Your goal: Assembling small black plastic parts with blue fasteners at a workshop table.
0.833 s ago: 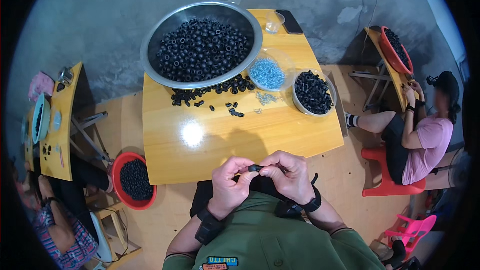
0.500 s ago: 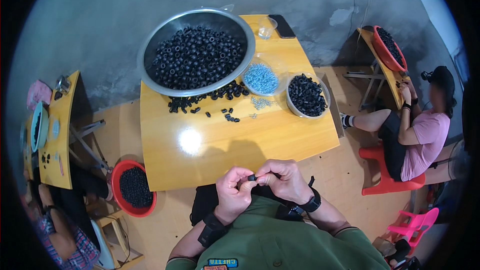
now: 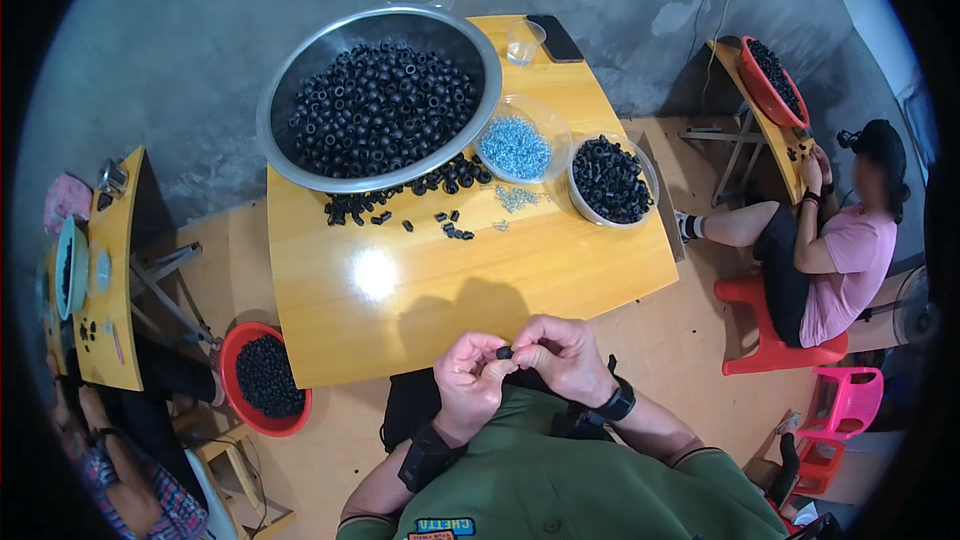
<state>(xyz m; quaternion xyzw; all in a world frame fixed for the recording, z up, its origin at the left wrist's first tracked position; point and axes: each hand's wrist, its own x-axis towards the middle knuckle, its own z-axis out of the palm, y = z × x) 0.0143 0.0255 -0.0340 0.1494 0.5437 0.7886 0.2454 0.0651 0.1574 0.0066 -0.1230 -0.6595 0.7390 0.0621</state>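
Above my lap, at the table's near edge, both hands meet at a small black cylindrical plastic piece [image 3: 504, 352]. My left hand [image 3: 468, 385] pinches it between thumb and forefinger from the left. From the right, my right hand [image 3: 566, 362] closes thumb and fingertips at its end; anything tiny inside that pinch is hidden. Farther up the table [image 3: 450, 290], several loose black pieces [image 3: 457, 231] lie near a small scatter of silvery metal bits [image 3: 515, 199]. Behind them stands a large steel bowl [image 3: 350, 183] heaped with round black hollow parts.
Right of the bowl are a clear tub [image 3: 556, 130] of shiny bluish bits and a tub [image 3: 606, 221] of black pieces. A clear cup [image 3: 522, 43] and dark phone [image 3: 554, 38] sit at the back. A red basin [image 3: 230, 390] stands at left. People sit at both side tables.
The whole view has shifted slightly. My hands stay together on the black piece, with only a slight shift of the fingers. The person at the right has moved their hands a little.
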